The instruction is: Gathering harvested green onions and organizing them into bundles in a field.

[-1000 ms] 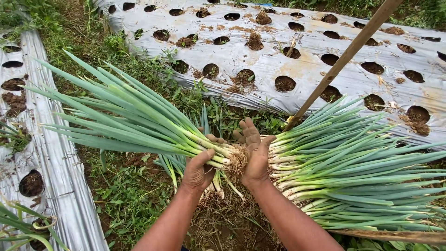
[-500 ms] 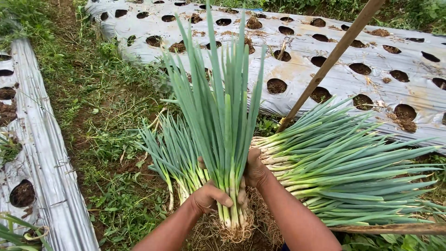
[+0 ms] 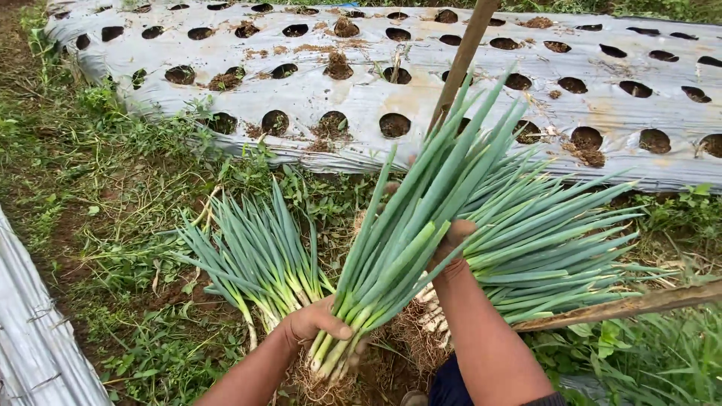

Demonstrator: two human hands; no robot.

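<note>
Silver plastic mulch sheet [image 3: 361, 94] with round soil-filled planting holes lies ahead of me, a second mulch strip [image 3: 34, 331] at my left; wooden pole [image 3: 462, 56] leans over the bed, another stick [image 3: 639, 304] lies right, weedy grass [image 3: 113, 203] between

Bunch of green onions [image 3: 421, 225] with blue-green leaves, paler yellow-green stems, white bases and tan, soil-brown roots. Two more bunches, left [image 3: 256, 256] and right [image 3: 556, 240], share the same greens. The far plastic mulch sheet [image 3: 361, 90] is silver-grey, dotted with rows of dark brown soil-filled holes. Green weeds [image 3: 98, 188] cover brown earth. Two brown wooden poles [image 3: 466, 53].
</note>
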